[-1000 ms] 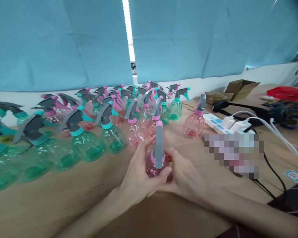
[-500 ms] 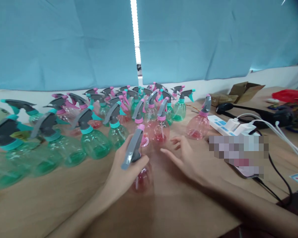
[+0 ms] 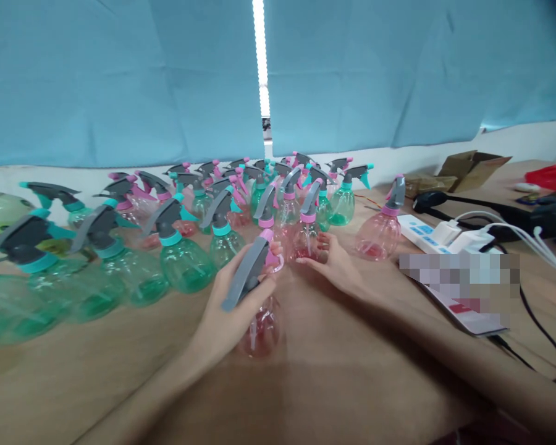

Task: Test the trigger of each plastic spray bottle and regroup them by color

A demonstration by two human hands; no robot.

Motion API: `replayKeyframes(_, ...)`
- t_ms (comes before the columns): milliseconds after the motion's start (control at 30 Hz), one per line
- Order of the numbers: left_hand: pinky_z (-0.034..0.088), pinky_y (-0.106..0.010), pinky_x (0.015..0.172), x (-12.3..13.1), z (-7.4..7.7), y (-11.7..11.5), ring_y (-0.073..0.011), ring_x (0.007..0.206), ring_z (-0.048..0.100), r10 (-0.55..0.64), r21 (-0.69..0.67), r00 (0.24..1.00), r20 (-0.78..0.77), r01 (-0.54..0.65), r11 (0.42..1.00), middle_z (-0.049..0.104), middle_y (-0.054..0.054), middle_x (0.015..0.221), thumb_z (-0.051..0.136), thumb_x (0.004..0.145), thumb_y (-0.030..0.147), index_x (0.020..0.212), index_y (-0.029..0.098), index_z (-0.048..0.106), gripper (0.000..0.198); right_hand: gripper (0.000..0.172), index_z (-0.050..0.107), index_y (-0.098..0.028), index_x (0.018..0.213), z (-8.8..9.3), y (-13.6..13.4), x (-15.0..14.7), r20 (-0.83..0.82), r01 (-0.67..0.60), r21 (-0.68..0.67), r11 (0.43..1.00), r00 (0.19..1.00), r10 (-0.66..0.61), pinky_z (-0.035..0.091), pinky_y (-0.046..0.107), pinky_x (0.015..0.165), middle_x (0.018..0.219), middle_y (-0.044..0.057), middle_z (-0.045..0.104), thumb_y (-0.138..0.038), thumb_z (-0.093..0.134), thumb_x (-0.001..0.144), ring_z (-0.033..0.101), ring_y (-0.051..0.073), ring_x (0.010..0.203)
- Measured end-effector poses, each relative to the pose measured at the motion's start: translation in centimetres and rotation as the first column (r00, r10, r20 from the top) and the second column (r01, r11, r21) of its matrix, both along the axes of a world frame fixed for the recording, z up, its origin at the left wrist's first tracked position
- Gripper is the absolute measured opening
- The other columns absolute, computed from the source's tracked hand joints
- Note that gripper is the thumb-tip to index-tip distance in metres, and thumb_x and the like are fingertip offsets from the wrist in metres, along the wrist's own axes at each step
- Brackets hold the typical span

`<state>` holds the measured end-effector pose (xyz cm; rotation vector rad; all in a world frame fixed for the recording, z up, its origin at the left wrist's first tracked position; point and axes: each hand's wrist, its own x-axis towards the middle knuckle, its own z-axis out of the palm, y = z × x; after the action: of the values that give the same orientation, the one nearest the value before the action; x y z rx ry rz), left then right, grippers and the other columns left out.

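A pink spray bottle [image 3: 262, 330] with a grey and pink trigger head stands low in the middle of the head view. My left hand [image 3: 234, 290] is wrapped round its neck, just under the trigger head. Farther back, another pink spray bottle [image 3: 306, 238] stands upright on the table. Beside its right side is my right hand [image 3: 331, 262], with thumb and fingers apart and nothing held between them; whether the fingertips touch the bottle I cannot tell. One more pink spray bottle [image 3: 379, 232] stands alone to the right.
Several green spray bottles [image 3: 185, 266] line the left of the wooden table [image 3: 333, 383], with more pink and green ones behind. At right lie a white power strip [image 3: 419, 235], a phone [image 3: 458, 309], cables and a black headset-like item [image 3: 482, 210]. An open cardboard box [image 3: 472, 170] stands behind.
My right hand has moved forward, closer to the pink bottle in the middle. My left hand keeps its hold on the near bottle. The whole view has shifted slightly.
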<state>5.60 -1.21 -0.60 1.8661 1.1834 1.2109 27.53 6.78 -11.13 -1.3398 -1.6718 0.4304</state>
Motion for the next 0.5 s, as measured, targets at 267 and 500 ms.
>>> replayKeyframes(267,0.035,-0.024,0.046,-0.4,0.5,0.3,-0.0124,0.051,0.038,-0.021,0.068,0.996,-0.089,0.027,0.997,0.039,0.005,0.059,0.048,0.067,0.018,0.068,0.025,0.049,0.007,0.076,0.032,-0.015,0.13,-1.2,-1.8,0.1,0.021,0.091,0.081,0.993,0.995,-0.093,0.037,0.059,0.1,0.135,0.023,0.042,-0.056,0.065,0.076,0.042,0.036,0.127)
replayKeyframes(500,0.029,-0.027,0.045,-1.8,0.2,0.3,-0.0136,0.05,0.034,-0.035,0.067,0.995,-0.098,0.042,0.997,0.034,0.004,0.056,0.045,0.067,0.02,0.06,0.025,0.04,0.01,0.035,0.043,-0.022,0.113,-0.6,-6.7,-1.7,0.121,-0.127,0.315,0.941,0.988,0.093,0.046,0.051,0.094,0.113,0.011,0.053,-0.033,0.062,0.085,0.055,0.027,0.11)
